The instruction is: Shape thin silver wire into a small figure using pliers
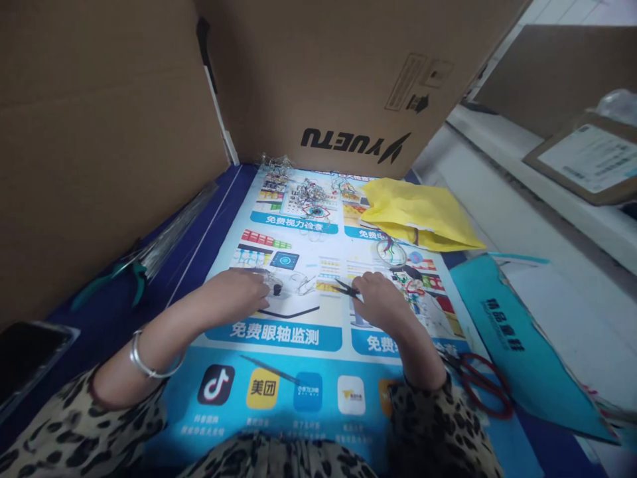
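My left hand (241, 292) is curled over the printed sheet (293, 352), fingertips drawn together; what they pinch is too small to make out. Faint loops of thin wire (303, 284) show just right of those fingertips. In my right hand (381, 297) is a small pair of scissors (346, 288), its dark pointed blades apart and aimed left toward my left hand. The handles are hidden in the fist. Beyond the right hand lies a clear round dish (391, 253) with coloured strands in it. Tangled wire bits (314, 194) are heaped farther back.
Cardboard walls (348, 79) stand at the back and left. A yellow bag (418, 209) lies back right, with a teal card (502, 332) and red-handled scissors (482, 385) nearer. At left are teal-handled pliers (138, 282), a bundle of wires (174, 232) and a phone (32, 362).
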`<state>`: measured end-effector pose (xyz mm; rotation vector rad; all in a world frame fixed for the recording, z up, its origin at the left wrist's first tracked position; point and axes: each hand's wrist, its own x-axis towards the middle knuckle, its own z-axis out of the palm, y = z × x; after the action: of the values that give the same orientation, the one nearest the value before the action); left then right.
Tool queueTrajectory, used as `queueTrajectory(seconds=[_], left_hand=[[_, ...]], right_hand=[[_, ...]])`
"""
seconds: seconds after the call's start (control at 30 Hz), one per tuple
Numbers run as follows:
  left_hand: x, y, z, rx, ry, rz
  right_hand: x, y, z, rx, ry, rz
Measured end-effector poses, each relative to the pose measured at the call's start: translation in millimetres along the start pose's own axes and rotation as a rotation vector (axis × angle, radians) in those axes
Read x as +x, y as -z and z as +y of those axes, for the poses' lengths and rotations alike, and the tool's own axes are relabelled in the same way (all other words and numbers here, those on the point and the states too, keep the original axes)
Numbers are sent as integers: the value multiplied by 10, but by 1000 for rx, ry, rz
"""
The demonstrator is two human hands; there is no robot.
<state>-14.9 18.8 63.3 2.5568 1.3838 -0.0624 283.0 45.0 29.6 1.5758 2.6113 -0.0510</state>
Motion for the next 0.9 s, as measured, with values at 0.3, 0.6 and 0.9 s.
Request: queueTrajectory(seconds=[0.3,0.6,0.9], left_hand=[[55,-60,142,63,-26,85],[333,-351,280,72,-95,169],[389,-593,565,-50,-178,231]], right_hand=[[17,-14,-108,5,-90,-4],[-54,80,-87,350,-155,102],[-27,-19,-110,1835,-258,117]])
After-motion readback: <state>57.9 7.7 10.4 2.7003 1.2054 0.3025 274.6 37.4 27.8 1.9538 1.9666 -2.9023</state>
